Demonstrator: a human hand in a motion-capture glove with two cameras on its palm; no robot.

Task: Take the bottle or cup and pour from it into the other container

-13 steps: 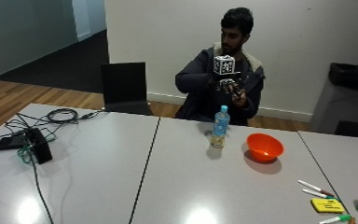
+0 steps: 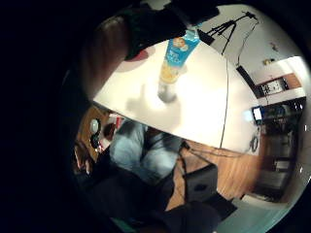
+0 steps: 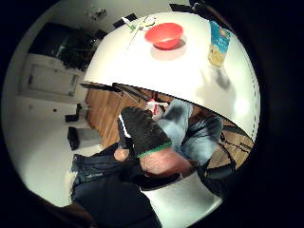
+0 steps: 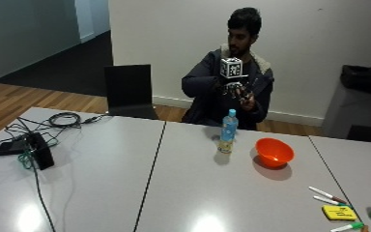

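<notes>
Nothing has shifted since a moment ago: the gloved right hand point(image 4: 235, 90) is still raised at the person's chest, its grip relaxed and empty, while the bottle point(image 4: 227, 131) stands untouched on the counter point(image 4: 173, 193) beside the orange bowl point(image 4: 274, 152), so pouring hasn't begun.

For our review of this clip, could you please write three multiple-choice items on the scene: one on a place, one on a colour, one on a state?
1. Where is the bottle?
A. upright on the table
B. in the bowl
C. on the chair

2. What colour is the bowl?
A. blue
B. orange-red
C. white

3. What is the gloved right hand doing?
A. pouring
B. gripping the bowl
C. raised at the chest, away from the bottle

Key: 1 A, it stands upright beside the bowl; 2 B, plainly orange-red; 3 C, both containers sit untouched.
</notes>
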